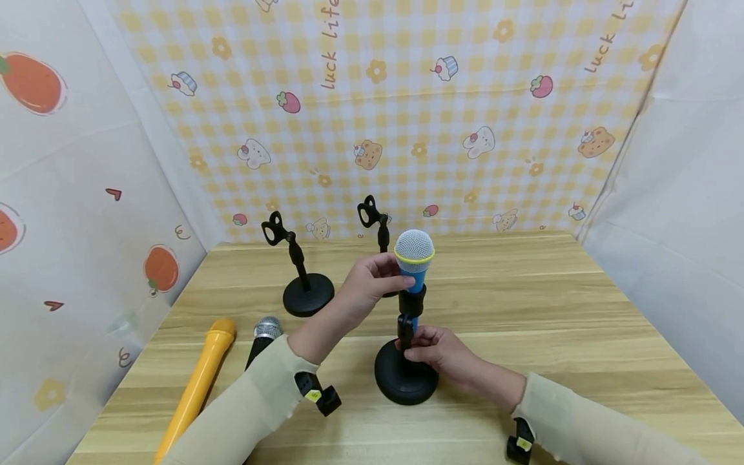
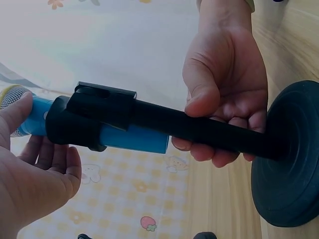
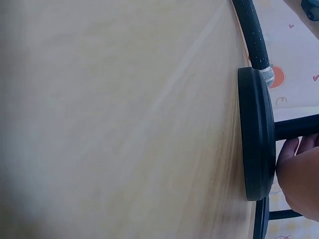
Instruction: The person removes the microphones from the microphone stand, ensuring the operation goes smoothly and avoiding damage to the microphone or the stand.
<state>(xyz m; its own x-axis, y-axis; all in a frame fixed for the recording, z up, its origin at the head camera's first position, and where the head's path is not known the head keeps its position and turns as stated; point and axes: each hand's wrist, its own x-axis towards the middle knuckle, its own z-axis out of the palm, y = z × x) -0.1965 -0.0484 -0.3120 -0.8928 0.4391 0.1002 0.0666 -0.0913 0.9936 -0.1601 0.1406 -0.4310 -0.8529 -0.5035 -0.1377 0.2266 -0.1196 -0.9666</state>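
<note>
A blue microphone [image 1: 414, 247] with a silver mesh head and yellow ring sits in the clip [image 2: 59, 122] of a black desk stand [image 1: 405, 386]. My left hand [image 1: 372, 281] pinches the microphone just below its head, thumb on the near side. Lower down, my right hand [image 1: 447, 355] holds the stand's pole [image 2: 199, 132] between thumb and curled fingers. In the left wrist view, the blue handle [image 2: 134, 139] sticks out below the clip, beside the pole. The round base [image 3: 256, 134] rests on the wooden table.
Two more black stands with clips, one at the back left [image 1: 308, 294] and one behind my left hand [image 1: 382, 236], hold no microphone. A yellow microphone [image 1: 194, 387] and a black microphone [image 1: 267, 328] lie at the left, the black one partly under my left forearm.
</note>
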